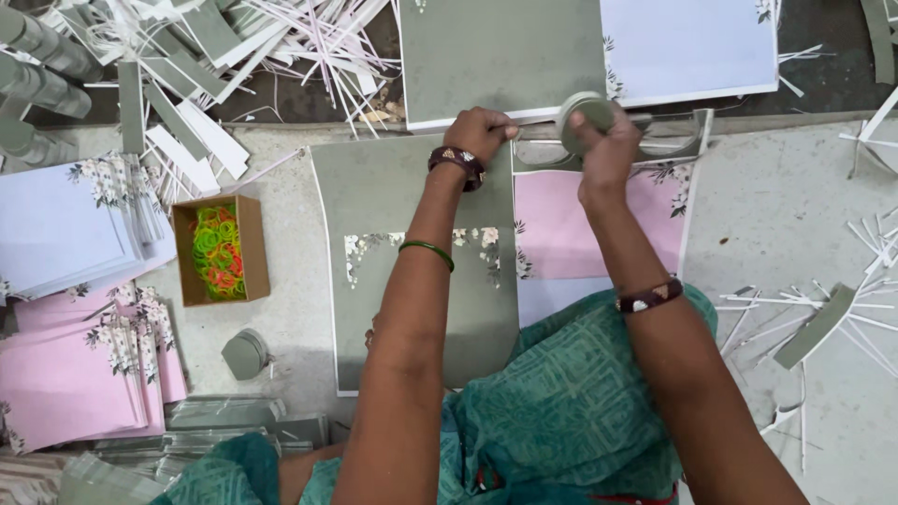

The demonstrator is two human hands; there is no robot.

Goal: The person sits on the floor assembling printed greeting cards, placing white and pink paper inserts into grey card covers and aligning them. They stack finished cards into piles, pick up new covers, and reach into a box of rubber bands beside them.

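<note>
Now the right hand (606, 150) grips a round grey-green roll (585, 117) — left hand (479, 133) pinning flat card (412, 215).

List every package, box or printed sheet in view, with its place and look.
Small cardboard box: left of the hands, open, brown, holding green and orange rubber bands.
Grey-green printed sheet: under the left hand, floral band.
Pink sheet: below the right hand, flowered corners.
Lavender and pink sheet stacks: far left, fanned.

I see cardboard box (221, 251) of rubber bands (217, 251) left of hands | paper strips (281, 47) above-left | pink sheets (75, 374) lower-left
</note>
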